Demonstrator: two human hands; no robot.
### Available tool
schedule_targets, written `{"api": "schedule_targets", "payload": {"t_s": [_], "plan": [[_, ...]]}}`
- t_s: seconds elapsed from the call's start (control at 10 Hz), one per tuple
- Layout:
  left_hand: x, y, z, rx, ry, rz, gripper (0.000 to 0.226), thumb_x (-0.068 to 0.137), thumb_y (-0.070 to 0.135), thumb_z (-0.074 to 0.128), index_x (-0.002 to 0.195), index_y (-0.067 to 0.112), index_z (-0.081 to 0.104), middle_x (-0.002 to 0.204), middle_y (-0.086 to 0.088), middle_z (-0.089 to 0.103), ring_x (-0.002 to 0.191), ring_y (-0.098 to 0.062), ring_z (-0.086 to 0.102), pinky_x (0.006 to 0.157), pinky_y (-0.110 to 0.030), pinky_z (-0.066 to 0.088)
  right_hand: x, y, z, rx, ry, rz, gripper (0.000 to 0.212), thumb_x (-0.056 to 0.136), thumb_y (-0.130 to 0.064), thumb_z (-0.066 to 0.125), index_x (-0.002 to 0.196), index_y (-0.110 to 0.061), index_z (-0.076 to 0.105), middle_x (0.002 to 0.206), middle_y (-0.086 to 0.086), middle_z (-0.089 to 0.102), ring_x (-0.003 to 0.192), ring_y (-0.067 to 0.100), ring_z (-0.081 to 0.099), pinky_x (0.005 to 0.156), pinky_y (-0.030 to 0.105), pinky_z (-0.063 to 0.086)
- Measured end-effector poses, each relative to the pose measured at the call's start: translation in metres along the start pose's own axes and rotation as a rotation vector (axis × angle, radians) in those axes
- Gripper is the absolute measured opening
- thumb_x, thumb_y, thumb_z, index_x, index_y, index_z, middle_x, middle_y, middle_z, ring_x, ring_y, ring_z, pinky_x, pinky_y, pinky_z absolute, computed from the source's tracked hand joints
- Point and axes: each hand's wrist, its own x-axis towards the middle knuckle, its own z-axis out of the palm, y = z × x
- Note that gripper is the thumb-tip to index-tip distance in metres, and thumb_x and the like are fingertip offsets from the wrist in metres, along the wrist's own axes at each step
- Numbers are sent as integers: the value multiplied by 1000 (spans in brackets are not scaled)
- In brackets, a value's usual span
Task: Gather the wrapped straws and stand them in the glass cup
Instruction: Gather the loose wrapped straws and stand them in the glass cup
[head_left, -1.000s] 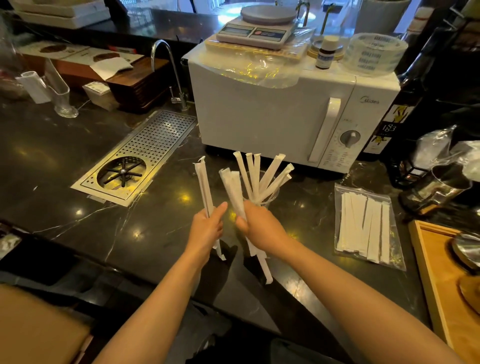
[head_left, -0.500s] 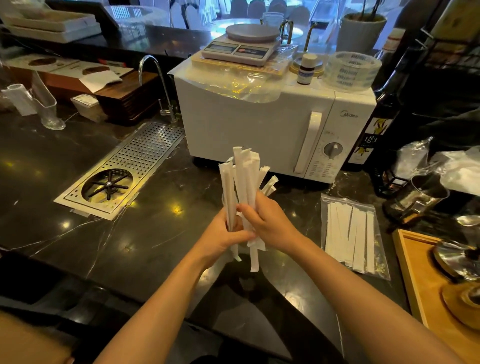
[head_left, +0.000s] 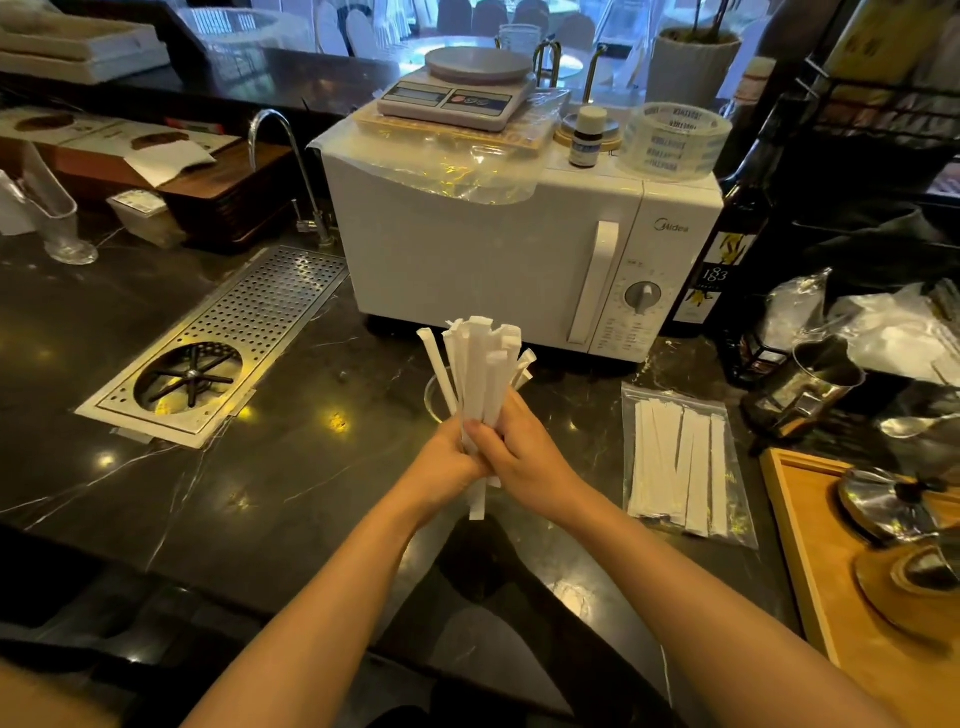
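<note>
A bundle of white paper-wrapped straws (head_left: 480, 369) stands upright in the middle of the dark counter, clasped from both sides. My left hand (head_left: 445, 458) and my right hand (head_left: 519, 451) press together around its lower half, and one wrapper end sticks out below them. Behind the bundle shows part of the rim of the glass cup (head_left: 432, 391), mostly hidden by straws and hands. I cannot tell whether the straws reach into the cup.
A clear bag of more wrapped straws (head_left: 683, 465) lies flat to the right. A white microwave (head_left: 519, 260) stands close behind, a steel drip tray (head_left: 218, 343) to the left, a wooden tray (head_left: 857, 571) with metal ware at the right edge.
My two hands, each holding separate straws a second ago, have come together and merged them into one tight upright bundle over the cup.
</note>
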Motion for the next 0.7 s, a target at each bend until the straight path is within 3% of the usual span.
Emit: {"api": "schedule_targets", "payload": {"t_s": [0.1,0.2,0.3,0.4,0.5,0.6,0.7], "plan": [[-3,-1,4,9,26,-11,26,88,11,50,105,31,47,95,7,56,96,-7,55,82,-23,50,-3,2,1,1,12,39,33,92,-19,47,120,-2,43,118,19,48,109,26,52,85,24,45],[-5,3,5,40,34,-21,23,90,14,47,110,25,49,95,5,58,96,-8,57,81,-22,51,-4,6,2,-18,49,40,33,89,-22,54,113,0,47,111,18,49,104,28,52,87,33,49],[-6,7,5,68,7,-23,30,91,11,43,119,11,50,100,-2,61,104,-17,59,83,-25,53,-8,5,1,-3,94,31,37,79,-32,61,103,-9,45,106,11,46,102,26,51,84,34,51],[-10,11,11,91,38,-18,31,92,5,38,122,3,47,110,-12,59,110,-27,56,71,-11,53,-10,1,-5,106,91,43,44,76,-25,69,103,-22,35,107,4,48,104,20,54,84,32,55],[-7,7,17,191,70,39,36,85,-13,43,120,-13,46,121,-27,55,119,-42,48,68,-8,47,-11,-5,-10,207,83,3,59,73,-11,73,109,-29,30,106,-4,52,100,9,56,85,28,55],[-10,4,19,216,73,-65,39,86,-9,45,124,-12,42,133,-29,47,124,-38,45,91,-23,41,-13,-12,-10,283,90,-23,52,75,-5,70,114,-17,39,93,-16,53,87,-1,59,75,9,51],[-8,6,23,203,82,-124,39,88,-5,44,127,-8,39,127,-25,52,117,-33,52,91,-26,43,-15,-15,-6,307,134,10,28,80,-7,65,98,-18,47,82,-12,53,78,1,57,67,3,49]]}}
